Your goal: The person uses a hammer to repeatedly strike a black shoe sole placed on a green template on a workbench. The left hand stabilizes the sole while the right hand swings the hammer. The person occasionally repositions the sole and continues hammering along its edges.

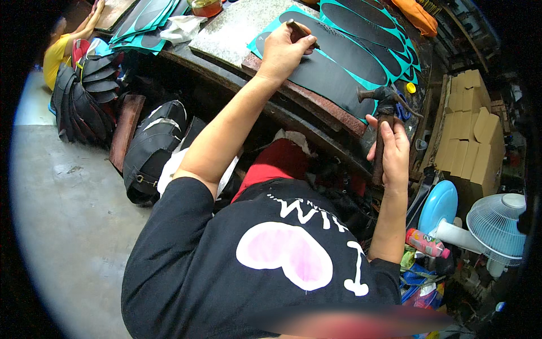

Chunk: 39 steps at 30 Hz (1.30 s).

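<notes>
Clamped around a dark wooden handle, the right hand (393,152) holds a hammer (384,110) upright beside the bench, its rusty metal head level with the bench edge and pointing left over a black sheet. The left hand (282,52) pinches a thin dark punch-like tool (302,32) between closed fingers, the tip resting on a black sole-shaped piece (327,70) that lies on the workbench (237,28). This piece is matte black, long and rounded at the ends, bordered by teal backing. More black soles on teal sheets (372,28) overlap just behind it, toward the far right of the bench. Cardboard boxes (468,135) stand stacked right of the hammer, and a white fan (497,226) sits below them.
</notes>
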Motion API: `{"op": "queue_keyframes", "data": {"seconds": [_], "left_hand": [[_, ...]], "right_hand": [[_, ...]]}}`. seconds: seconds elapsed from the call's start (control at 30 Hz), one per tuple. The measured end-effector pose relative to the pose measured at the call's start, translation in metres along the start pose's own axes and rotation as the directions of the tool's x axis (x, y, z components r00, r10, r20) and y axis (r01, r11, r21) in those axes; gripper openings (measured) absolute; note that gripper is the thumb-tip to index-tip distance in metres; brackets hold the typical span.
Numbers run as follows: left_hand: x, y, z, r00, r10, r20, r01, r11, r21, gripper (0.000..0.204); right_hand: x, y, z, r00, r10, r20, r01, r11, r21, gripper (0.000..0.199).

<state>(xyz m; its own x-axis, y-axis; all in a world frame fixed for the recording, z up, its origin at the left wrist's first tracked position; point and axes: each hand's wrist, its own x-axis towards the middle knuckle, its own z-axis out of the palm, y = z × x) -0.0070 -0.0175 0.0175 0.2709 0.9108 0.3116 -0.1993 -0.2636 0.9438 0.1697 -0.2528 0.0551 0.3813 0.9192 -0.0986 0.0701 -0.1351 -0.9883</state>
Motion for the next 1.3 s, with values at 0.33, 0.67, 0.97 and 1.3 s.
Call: {"op": "queue_keyframes", "data": {"seconds": [0.33,0.67,0.97,1.3], "left_hand": [[-0.007,-0.007,0.011,0.999,-0.020,0.042,0.012,0.983,0.182,0.013],[-0.005,-0.004,0.014,0.998,0.015,0.058,-0.037,0.922,0.386,0.015],[-0.018,-0.003,0.038,0.850,0.369,0.375,-0.518,0.461,0.721,0.023],[-0.002,-0.018,0.022,0.998,-0.004,0.065,-0.008,0.985,0.173,0.013]], "right_hand": [[-0.002,0.005,-0.002,1.000,0.006,0.005,-0.005,0.999,-0.052,0.033],[0.005,-0.062,0.002,0.961,-0.276,-0.012,0.267,0.941,-0.209,0.031],[0.038,-0.056,0.034,0.828,-0.560,0.029,0.381,0.524,-0.762,0.035],[0.027,-0.034,-0.009,0.919,-0.355,-0.170,0.189,0.777,-0.600,0.045]]}}
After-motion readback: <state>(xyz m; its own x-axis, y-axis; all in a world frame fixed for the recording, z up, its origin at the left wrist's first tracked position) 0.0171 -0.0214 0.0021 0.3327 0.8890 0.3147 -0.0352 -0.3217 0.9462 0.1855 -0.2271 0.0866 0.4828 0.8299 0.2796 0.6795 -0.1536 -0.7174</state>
